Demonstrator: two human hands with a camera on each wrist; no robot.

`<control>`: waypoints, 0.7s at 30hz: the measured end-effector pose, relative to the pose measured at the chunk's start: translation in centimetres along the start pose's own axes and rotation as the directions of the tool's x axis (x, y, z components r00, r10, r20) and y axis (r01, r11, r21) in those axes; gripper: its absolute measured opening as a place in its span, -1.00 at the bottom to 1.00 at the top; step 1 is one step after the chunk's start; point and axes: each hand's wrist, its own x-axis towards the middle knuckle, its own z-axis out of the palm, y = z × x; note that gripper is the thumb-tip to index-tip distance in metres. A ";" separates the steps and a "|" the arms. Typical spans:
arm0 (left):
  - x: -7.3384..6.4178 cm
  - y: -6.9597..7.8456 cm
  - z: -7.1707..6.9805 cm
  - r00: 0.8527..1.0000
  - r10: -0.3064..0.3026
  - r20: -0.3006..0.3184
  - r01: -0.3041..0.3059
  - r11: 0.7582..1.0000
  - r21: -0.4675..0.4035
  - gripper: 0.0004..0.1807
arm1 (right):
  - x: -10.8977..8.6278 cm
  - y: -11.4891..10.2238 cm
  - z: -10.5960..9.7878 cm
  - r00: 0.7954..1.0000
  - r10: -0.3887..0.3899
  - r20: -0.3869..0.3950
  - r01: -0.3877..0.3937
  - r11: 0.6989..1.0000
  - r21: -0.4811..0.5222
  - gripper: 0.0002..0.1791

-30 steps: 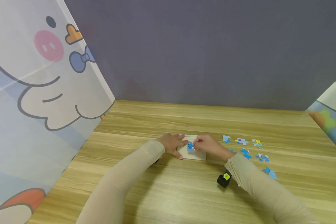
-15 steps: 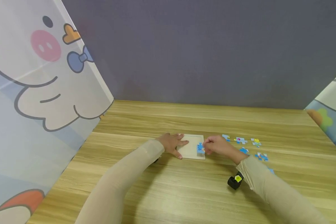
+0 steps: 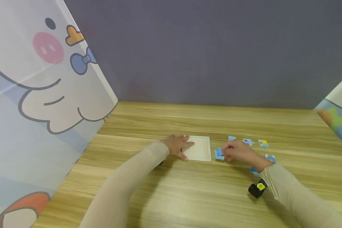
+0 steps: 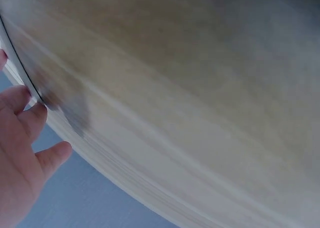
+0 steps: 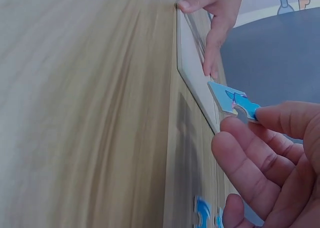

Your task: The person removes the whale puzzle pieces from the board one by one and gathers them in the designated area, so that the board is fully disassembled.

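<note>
My right hand (image 3: 236, 151) pinches a blue puzzle piece (image 3: 219, 154) by its edge, just to the right of a white puzzle tray (image 3: 210, 148). In the right wrist view the held puzzle piece (image 5: 227, 95) tilts between thumb and fingers, with the table below it. My left hand (image 3: 176, 146) lies with spread fingers on the left side of the tray, its fingertips over the frame. Bare pale board shows inside the tray. In the left wrist view the left hand (image 4: 22, 153) appears at the left border, fingers at an edge.
Loose puzzle pieces lie right of the tray: one with a pink swirl (image 3: 248, 141), one with a yellow sun (image 3: 263, 143), and a blue one (image 3: 255, 171) beyond the right wrist, among others. A dark grey panel (image 3: 211, 57) stands behind the wooden table (image 3: 188, 196).
My right hand has carried the blue puzzle piece rightward, from over the tray to beyond its right edge. The left hand has stayed on the tray's left side.
</note>
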 end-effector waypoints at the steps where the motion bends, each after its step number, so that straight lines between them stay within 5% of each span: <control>1: 0.0 0.1 0.0 1.000 0.001 -0.005 -0.001 1.000 0.004 -0.08 | -0.2 0.1 -0.1 1.000 0.010 -0.001 -0.010 1.000 -0.001 -0.78; 9: -0.3 0.4 -0.1 1.000 -0.007 -0.017 0.008 0.999 0.041 -0.09 | -1.8 0.5 -0.8 1.000 0.009 0.016 -0.010 1.000 0.013 -0.81; 21: -0.1 0.2 0.1 1.000 -0.003 -0.027 0.004 0.999 0.052 -0.08 | -3.3 1.5 -2.1 0.987 0.030 0.159 -0.034 0.999 0.023 -0.84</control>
